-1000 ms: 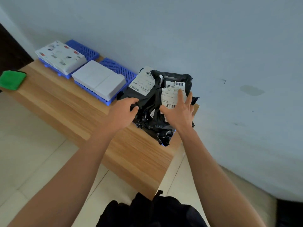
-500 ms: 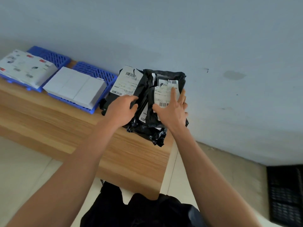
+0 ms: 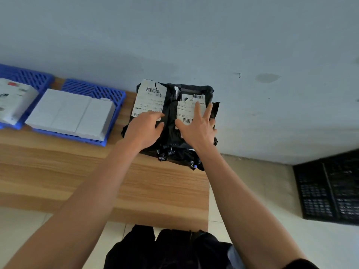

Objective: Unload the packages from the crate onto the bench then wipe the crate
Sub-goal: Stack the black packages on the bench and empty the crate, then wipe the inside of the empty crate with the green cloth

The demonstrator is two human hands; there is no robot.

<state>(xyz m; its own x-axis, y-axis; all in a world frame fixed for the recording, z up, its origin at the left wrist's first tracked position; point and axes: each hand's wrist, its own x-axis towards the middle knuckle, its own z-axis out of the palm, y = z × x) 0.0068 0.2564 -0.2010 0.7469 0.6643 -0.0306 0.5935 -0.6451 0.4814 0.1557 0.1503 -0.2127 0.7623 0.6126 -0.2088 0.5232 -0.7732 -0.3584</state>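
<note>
Black plastic mailer packages (image 3: 171,105) with white barcode labels lie stacked at the right end of the wooden bench (image 3: 136,181), against the wall. My left hand (image 3: 144,128) rests on the left package with its fingers bent over the label's lower edge. My right hand (image 3: 196,127) lies flat on the right package, fingers spread and straight over its label. The black slatted crate (image 3: 328,191) stands on the floor at the right edge of the view, past the bench's end.
Two blue slatted trays sit further left on the bench: one (image 3: 91,92) holds white boxes (image 3: 71,113), the other (image 3: 25,78) a printed white box (image 3: 13,100). The grey wall runs right behind the bench. Pale tiled floor (image 3: 258,191) lies between bench and crate.
The view has swung to the right, so the black crate now shows and the green cloth is gone from view. Both hands stay on the black packages, which have settled nearer the wall.
</note>
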